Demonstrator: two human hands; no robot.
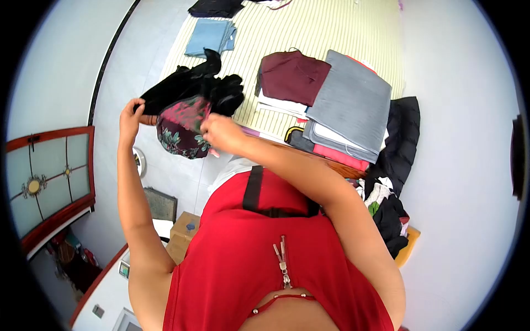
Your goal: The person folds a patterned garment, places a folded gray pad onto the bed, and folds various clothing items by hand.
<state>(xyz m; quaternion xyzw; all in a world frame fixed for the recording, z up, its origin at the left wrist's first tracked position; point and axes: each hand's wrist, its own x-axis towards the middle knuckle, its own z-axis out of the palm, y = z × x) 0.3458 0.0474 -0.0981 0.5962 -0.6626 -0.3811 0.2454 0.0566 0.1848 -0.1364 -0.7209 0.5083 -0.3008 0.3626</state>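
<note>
A black, velvety garment [185, 88] with a dark floral-patterned section [185, 138] is stretched between my two hands, partly over the bed's near left edge. My left hand [131, 113] pinches its black edge on the left. At the lower right of the floral section, my right hand [221, 132] is closed on the cloth, slightly blurred by motion. The floral part hangs bunched between the hands, in front of the bed. The garment's exact kind cannot be made out because it is crumpled.
On the striped bed [309, 27] lie folded blue jeans [208, 37], a folded maroon garment [292, 77] and a stack topped with a grey folded cloth [353, 99]. A black puffer jacket [406, 132] lies at the right. Cardboard boxes [182, 231] stand on the floor, lower left.
</note>
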